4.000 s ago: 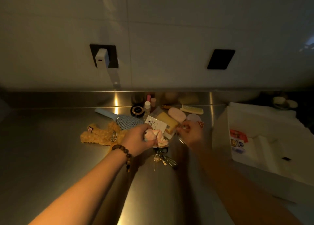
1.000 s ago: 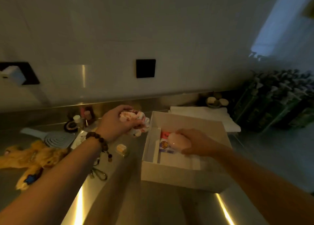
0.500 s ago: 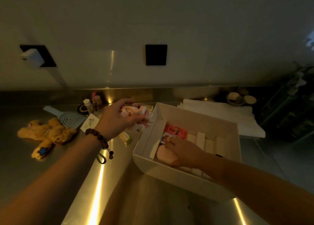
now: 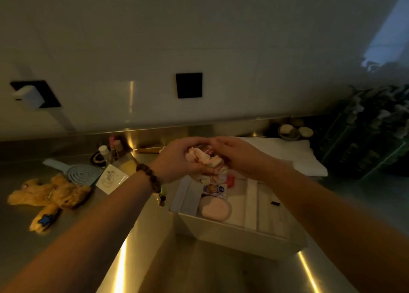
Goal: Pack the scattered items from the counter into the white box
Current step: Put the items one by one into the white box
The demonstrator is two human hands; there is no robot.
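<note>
The white box (image 4: 241, 234) stands on the steel counter at centre right, with white dividers inside. A pale pink oval case (image 4: 215, 209) lies in its near left part, behind it a small printed packet (image 4: 214, 189) and a red item (image 4: 230, 180). Above the box's far left corner my left hand (image 4: 174, 160) and my right hand (image 4: 238, 154) meet, both holding a bunched pink and white fabric piece (image 4: 205, 160). Part of the fabric hangs down toward the box.
Left on the counter lie a tan plush toy (image 4: 47, 196), a light blue hairbrush (image 4: 79, 173), a white card (image 4: 111, 178) and small bottles (image 4: 110, 149) by the wall. A folded white cloth (image 4: 296, 154) lies behind the box; dark plants (image 4: 371, 133) stand at right.
My right hand let go of the pink oval case in the box and rose to the fabric piece. My left hand carried the fabric over the box's far corner.
</note>
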